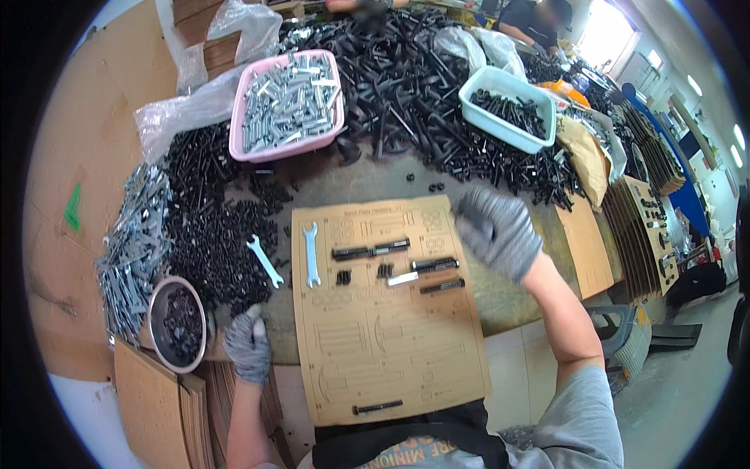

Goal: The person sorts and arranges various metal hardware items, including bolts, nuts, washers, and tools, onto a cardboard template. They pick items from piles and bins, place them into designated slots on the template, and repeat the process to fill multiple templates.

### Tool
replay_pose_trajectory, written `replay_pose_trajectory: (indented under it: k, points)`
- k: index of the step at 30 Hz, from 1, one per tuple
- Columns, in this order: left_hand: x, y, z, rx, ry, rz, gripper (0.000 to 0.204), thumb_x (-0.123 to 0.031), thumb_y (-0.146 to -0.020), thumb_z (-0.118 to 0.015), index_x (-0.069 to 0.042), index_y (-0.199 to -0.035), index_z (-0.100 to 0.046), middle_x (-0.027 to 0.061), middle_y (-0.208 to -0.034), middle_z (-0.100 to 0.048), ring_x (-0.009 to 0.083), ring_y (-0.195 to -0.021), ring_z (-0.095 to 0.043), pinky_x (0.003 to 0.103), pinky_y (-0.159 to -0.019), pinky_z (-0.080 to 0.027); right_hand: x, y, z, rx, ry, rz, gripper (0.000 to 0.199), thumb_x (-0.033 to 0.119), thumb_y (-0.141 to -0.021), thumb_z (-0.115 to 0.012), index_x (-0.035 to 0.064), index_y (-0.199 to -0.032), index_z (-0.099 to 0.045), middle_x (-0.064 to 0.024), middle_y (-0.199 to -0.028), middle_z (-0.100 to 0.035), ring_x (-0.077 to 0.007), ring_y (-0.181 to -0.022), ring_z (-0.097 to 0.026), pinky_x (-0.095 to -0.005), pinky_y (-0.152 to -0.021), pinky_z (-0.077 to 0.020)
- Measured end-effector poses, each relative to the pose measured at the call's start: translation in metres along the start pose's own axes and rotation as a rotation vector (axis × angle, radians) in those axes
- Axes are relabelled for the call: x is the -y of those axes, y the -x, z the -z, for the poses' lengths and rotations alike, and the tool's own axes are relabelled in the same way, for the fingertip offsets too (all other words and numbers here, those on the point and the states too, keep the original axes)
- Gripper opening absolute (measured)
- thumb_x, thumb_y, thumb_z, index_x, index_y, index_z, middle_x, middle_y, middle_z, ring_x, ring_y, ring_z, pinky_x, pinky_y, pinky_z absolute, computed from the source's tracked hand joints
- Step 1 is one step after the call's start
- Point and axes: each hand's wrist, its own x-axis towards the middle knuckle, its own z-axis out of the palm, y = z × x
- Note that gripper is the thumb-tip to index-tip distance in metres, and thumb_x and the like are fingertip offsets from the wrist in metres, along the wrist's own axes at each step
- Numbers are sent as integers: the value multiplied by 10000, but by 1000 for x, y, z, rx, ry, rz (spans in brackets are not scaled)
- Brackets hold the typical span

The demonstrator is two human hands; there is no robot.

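Note:
A brown cardboard sheet point(398, 336) with printed outlines lies in front of me, overhanging the table's near edge. On it are an open-ended wrench point(311, 254), several black bolts point(371, 249), two small clusters of black parts point(343, 277), a short silver piece point(403, 279) and a lone black bolt point(377, 407). My right hand point(498, 233), in a grey glove, is over the sheet's upper right edge with its fingers curled; what they hold is hidden. At the near table edge, beside loose black hardware, my gloved left hand point(248, 345) is closed; its contents do not show.
A second wrench point(265, 262) lies left of the sheet. Around it stand a metal bowl point(153, 328), a pink bin point(233, 129) of silver tubes and a pale blue bin point(500, 139) of black bolts. Black hardware point(391, 94) is heaped behind. Another person point(531, 23) works at far right.

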Motion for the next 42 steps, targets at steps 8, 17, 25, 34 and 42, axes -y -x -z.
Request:
replay_pose_trajectory:
  k: [8,17,25,34,42]
  points:
    - [-129,-54,1,626,309,40,383,-174,-810,-628,-71,-1177,-592,112,-1071,-623,201,-852,-640,313,-799,-522,98,60,-56,788,64,-27,361,410,-811,-631,51,-850,-612,-156,-790,-655,-342,-741,-647,-430,-666,-518]
    - [-153,-32,-35,948,172,-140,437,-281,-814,-672,-109,-1209,-598,137,-1145,-616,300,-1056,-588,373,-926,-472,61,106,-62,435,-116,-137,489,370,-705,-752,77,-1072,-616,-141,-1009,-626,-310,-948,-606,-391,-809,-497]
    - [-150,-24,-30,861,99,-236,450,-343,-750,-721,-77,-1103,-633,135,-1123,-610,294,-1029,-593,365,-900,-482,28,161,-36,220,28,-94,239,260,-735,-728,118,-925,-693,-66,-884,-628,-262,-836,-601,-373,-744,-498]
    - [-151,-27,-38,839,29,-199,460,-340,-752,-711,-63,-1107,-613,113,-935,-591,275,-904,-597,374,-811,-490,18,147,-54,164,127,-53,154,189,-758,-681,104,-885,-674,-87,-840,-628,-276,-794,-608,-381,-722,-497]
    - [-132,-43,-15,657,189,-19,490,-418,-803,-680,-48,-1118,-613,131,-979,-641,276,-900,-634,365,-803,-506,-40,62,-26,59,3,-406,208,269,-837,-647,87,-933,-677,-148,-918,-665,-331,-847,-635,-400,-723,-513]
